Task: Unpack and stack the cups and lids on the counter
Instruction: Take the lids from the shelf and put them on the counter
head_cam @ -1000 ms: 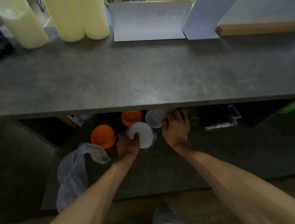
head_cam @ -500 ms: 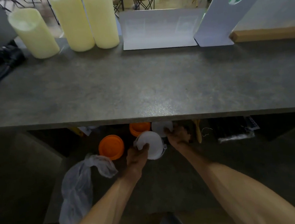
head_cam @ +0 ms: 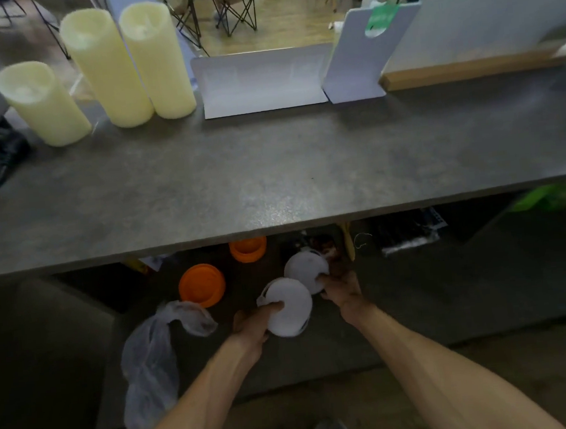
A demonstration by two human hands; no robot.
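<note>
My left fingers (head_cam: 276, 306) curl over white lid stack (head_cam: 291, 311), right hand (head_cam: 341, 286) grips second white stack (head_cam: 306, 269). Both below counter (head_cam: 272, 181) edge, above lower shelf (head_cam: 419, 305). Orange lids (head_cam: 201, 284) and plastic bag (head_cam: 150, 359) to left.

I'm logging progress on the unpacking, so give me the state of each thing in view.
Left hand: holds a white stack.
Right hand: holds another white stack.
Orange stacks: on the lower shelf, untouched.
Plastic bag: crumpled, on the shelf.
Counter: no cups on it.

Grey counter (head_cam: 272, 181); wooden floor (head_cam: 285, 26) beyond (perhaps folding chairs (head_cam: 233, 10)).
</note>
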